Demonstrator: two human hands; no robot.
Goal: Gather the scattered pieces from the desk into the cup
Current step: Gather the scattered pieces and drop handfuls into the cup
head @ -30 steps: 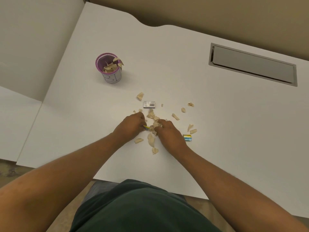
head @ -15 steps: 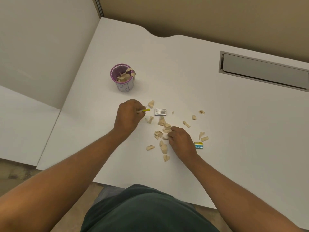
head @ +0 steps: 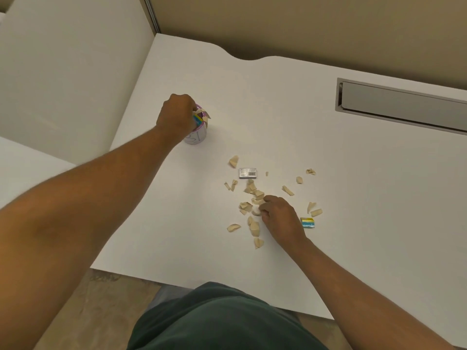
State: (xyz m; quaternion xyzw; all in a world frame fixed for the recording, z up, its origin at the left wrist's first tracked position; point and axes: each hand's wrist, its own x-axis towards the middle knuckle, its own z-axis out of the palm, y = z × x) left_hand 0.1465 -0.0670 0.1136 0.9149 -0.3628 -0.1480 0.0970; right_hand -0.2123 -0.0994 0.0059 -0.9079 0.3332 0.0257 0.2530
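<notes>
A purple-rimmed white cup (head: 197,136) stands at the desk's far left, stuffed with tan scraps. My left hand (head: 177,117) is over its mouth, fingers closed on a yellow-and-blue piece (head: 197,120) that sits at the rim. Several tan scraps (head: 253,192) lie scattered mid-desk. My right hand (head: 280,215) rests on the desk among them, fingers curled around a pale scrap (head: 256,211). A small grey box (head: 248,173) lies just beyond the pile. A yellow-and-blue wrapper piece (head: 307,222) lies right of my right hand.
The white desk (head: 353,198) has a grey cable-tray slot (head: 401,107) at the far right. A pale partition wall (head: 70,72) rises along the left edge. The near desk edge runs close to my green shirt (head: 214,319).
My left hand carried the yellow piece from the pile up and left to the cup's mouth. My right hand stayed in the scraps, closing on a pale one.
</notes>
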